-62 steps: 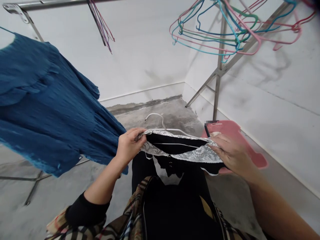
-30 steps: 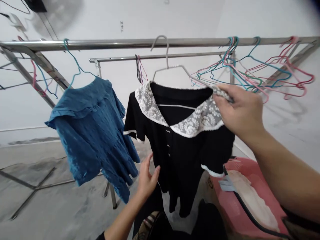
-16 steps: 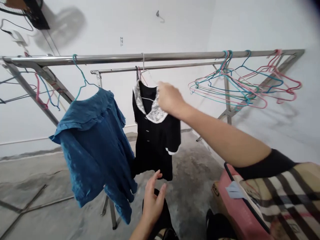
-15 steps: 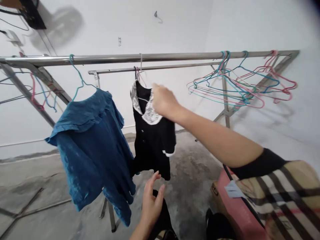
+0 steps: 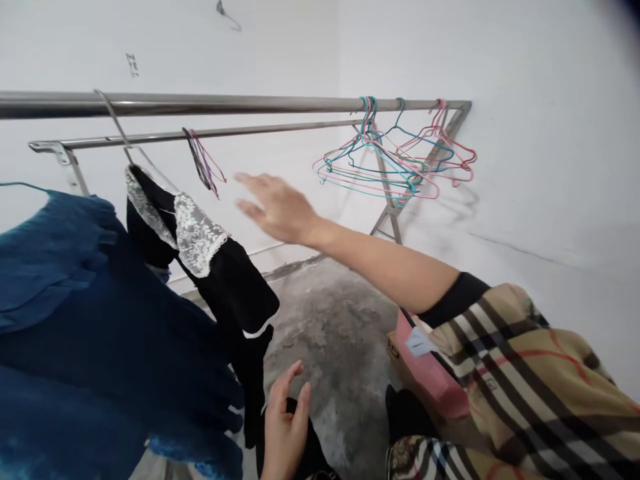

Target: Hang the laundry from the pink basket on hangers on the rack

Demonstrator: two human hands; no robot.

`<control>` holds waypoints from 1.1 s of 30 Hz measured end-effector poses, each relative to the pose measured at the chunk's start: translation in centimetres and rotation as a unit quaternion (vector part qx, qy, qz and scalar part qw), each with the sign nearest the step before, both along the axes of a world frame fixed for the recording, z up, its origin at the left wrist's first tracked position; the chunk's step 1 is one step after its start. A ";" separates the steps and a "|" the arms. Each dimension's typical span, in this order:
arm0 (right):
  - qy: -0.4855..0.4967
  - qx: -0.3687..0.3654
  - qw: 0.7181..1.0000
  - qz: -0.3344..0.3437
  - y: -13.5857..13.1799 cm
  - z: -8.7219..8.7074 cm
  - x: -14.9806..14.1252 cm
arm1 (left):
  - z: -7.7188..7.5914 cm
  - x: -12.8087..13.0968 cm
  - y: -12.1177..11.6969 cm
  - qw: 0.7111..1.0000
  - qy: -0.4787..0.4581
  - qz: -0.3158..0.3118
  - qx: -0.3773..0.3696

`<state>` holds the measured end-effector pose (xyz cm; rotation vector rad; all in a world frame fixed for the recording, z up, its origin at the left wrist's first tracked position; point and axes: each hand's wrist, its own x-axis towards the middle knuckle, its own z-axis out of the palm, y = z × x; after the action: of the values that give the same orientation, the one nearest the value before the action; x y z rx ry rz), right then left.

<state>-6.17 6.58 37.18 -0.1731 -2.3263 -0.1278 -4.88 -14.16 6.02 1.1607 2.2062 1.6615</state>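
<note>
A black garment with a white lace collar (image 5: 200,233) hangs tilted from a pale hanger (image 5: 117,123), which is hooked over the front metal rail (image 5: 240,104). To its right my right hand (image 5: 277,207) is in the air, fingers spread, touching nothing. Low in the middle, my left hand (image 5: 286,420) is raised with thumb and fingers apart and holds nothing; the black garment's lower edge is nearest to it. A blue top with a ruffled collar (image 5: 125,347) fills the lower left, partly overlapping the black garment.
Several pink and teal hangers (image 5: 380,163) hang toward the rail's right end. A few dark and purple hangers (image 5: 204,163) hang on the back rail (image 5: 270,128). A pink box (image 5: 435,373) stands on the concrete floor (image 5: 330,333) near my right side.
My right hand has let go of the black garment by its collar and moved away to the right, opening. The view has turned right and closer, so the garments appear further left.
</note>
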 end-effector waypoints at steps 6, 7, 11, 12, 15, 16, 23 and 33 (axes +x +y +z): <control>0.087 -0.019 0.930 -0.358 13.1 -1.3 9.5 | -2.9 -0.7 -1.1 0.998 -0.047 0.032 -0.028; 0.094 -0.026 0.915 -0.391 14.8 -1.6 10.9 | -3.3 -0.7 -0.9 0.998 -0.053 0.029 -0.032; 0.107 -0.051 0.915 -0.385 18.9 -2.9 14.5 | -3.9 -0.2 0.1 0.998 -0.058 0.007 -0.032; 0.110 -0.062 0.920 -0.371 19.5 -3.1 14.9 | -3.9 0.0 0.3 0.998 -0.052 0.004 -0.027; 0.112 -0.108 0.928 -0.339 20.6 -3.3 15.4 | -3.8 0.0 0.5 0.999 -0.043 0.003 -0.026; 0.111 -0.125 0.929 -0.330 20.7 -3.2 15.3 | -3.8 0.0 0.5 0.999 -0.044 0.005 -0.029; 0.162 -0.175 0.939 -0.249 18.0 -0.9 13.0 | -3.8 0.4 0.3 0.999 -0.020 -0.005 -0.029; -0.029 -0.329 0.944 -0.008 6.4 -14.2 18.7 | 1.0 -1.8 3.4 0.974 0.217 0.069 0.012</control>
<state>12.55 12.99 23.03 -0.5233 -2.3433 0.6534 -6.68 -10.77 7.01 1.5345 2.5795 1.6103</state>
